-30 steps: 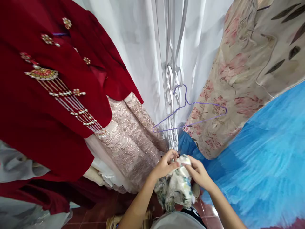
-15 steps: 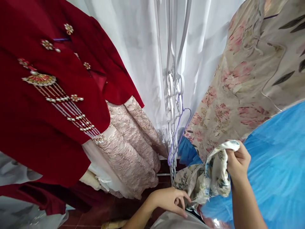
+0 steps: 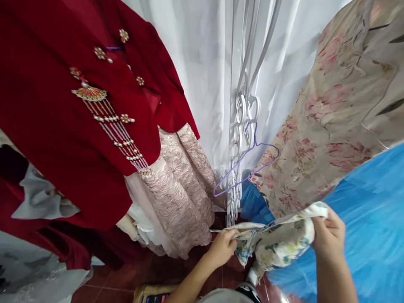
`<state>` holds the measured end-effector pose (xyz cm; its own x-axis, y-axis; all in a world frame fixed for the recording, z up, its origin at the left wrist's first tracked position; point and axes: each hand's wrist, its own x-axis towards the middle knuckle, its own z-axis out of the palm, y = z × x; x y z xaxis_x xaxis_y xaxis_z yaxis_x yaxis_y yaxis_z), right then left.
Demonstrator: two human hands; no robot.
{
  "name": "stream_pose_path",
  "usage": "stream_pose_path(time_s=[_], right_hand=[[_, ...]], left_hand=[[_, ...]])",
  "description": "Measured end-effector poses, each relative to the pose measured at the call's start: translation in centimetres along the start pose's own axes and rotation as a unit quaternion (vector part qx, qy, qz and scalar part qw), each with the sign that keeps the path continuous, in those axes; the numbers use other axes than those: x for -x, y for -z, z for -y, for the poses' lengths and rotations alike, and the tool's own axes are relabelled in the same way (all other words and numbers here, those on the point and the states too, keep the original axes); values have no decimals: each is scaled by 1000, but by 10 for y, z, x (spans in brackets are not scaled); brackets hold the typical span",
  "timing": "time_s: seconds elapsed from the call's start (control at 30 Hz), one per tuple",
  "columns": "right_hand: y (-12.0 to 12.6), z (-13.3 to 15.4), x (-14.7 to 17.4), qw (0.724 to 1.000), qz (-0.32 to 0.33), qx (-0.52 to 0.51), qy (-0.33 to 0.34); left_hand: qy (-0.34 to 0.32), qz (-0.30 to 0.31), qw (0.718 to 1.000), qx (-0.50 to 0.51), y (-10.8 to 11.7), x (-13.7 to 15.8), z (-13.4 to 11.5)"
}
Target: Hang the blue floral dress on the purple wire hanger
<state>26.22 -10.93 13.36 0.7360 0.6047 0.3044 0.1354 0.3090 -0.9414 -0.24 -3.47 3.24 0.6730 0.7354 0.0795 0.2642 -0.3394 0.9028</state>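
Between my two hands stretches a cream garment (image 3: 280, 244) printed with blue and yellow-green flowers; its exact kind I cannot make out. My left hand (image 3: 223, 247) is closed on the left end of its upper edge. At the other end, my right hand (image 3: 330, 231) grips the same edge, which is drawn fairly straight. Loose cloth hangs in folds below. Above the garment, a purple clothes hanger (image 3: 249, 164) with nothing on it hangs from a white chain of rings (image 3: 241, 113), apart from both hands.
On the left hangs a dark red jacket (image 3: 132, 101) with a beaded tassel, over a pale pink brocade skirt (image 3: 176, 193). A floral dress (image 3: 328, 122) and blue tulle (image 3: 372, 202) hang on the right. Behind is a white curtain (image 3: 202, 63). A phone (image 3: 157, 298) lies low near my left forearm.
My left hand has risen and taken hold of the garment's left edge. The cloth, bunched before, is now spread between both hands. The purple hanger has turned to face me more broadly.
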Motion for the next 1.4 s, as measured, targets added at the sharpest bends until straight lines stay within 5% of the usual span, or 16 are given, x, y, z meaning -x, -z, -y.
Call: stream_pose_path(time_s=[0.13, 0.2, 0.33, 0.53, 0.67, 0.83, 1.0, 1.13, 1.23, 1.33, 1.4], right_hand=[[13, -10, -21, 997, -66, 40, 25], [0, -16, -40, 995, -12, 76, 69], [-47, -31, -91, 967, 148, 119, 170], [-100, -57, -136, 929, 301, 157, 149], [-108, -75, -115, 914, 330, 166, 170], [-100, -76, -78, 911, 323, 150, 207], [-94, -52, -49, 912, 290, 193, 216], [-92, -36, -23, 920, 235, 187, 251], [-78, -29, -18, 931, 86, 161, 316], [-59, -21, -40, 921, -135, 162, 326], [-47, -13, -70, 931, -167, 180, 269]], left_hand=[[-140, -138, 970, -142, 79, 7, 16], [-255, -206, 928, -175, 117, -4, 2], [-333, -283, 884, -165, 161, -39, -45], [-249, -159, 946, -136, 163, -65, -108], [-144, -27, 987, -61, 170, -87, -141], [-103, 76, 987, -101, 213, -133, -177], [-58, 99, 958, -263, 241, -147, -197], [-46, -27, 915, -399, 220, -129, -188], [-67, -162, 886, -429, 206, -119, -169], [-103, -189, 883, -417, 205, -119, -156], [-127, -186, 884, -409, 205, -121, -155]])
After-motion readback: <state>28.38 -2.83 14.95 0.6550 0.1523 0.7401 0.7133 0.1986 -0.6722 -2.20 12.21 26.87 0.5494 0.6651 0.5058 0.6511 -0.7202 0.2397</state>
